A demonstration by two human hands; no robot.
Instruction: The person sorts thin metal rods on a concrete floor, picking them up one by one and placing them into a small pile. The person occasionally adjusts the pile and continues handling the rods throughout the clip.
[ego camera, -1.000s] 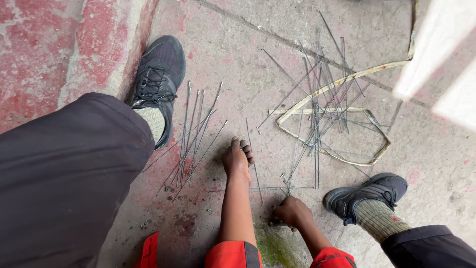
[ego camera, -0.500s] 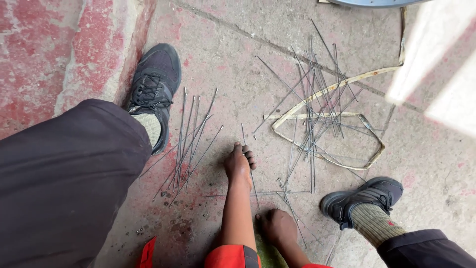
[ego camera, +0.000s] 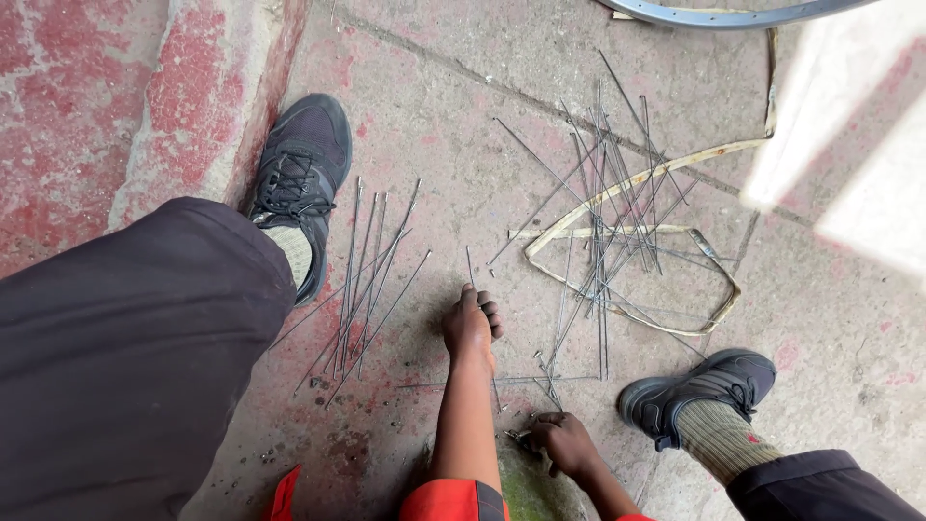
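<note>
Head view, looking down at the concrete floor [ego camera: 463,125] between your two shoes. Your left hand [ego camera: 471,323] reaches forward and presses flat to the floor, fingers curled together at the tips over a single thin metal spoke [ego camera: 471,272] that runs away from the knuckles; whether the grip is actually clamped on that spoke cannot be told. Your right hand [ego camera: 562,442] sits closer to you, low on the floor, with the fingers drawn together around a small dark piece that is too small to identify.

To the left of the left hand lies a sorted bundle of spokes [ego camera: 365,280], roughly parallel, just beside your left shoe [ego camera: 299,178]. To the right, a loose pile of spokes [ego camera: 608,207] crosses over a bent pale strip [ego camera: 632,183] that loops on the floor. Your right shoe [ego camera: 699,391] stands just below that pile. A curved metal rim [ego camera: 733,13] shows at the top edge of the view. Both sleeves are orange.
</note>
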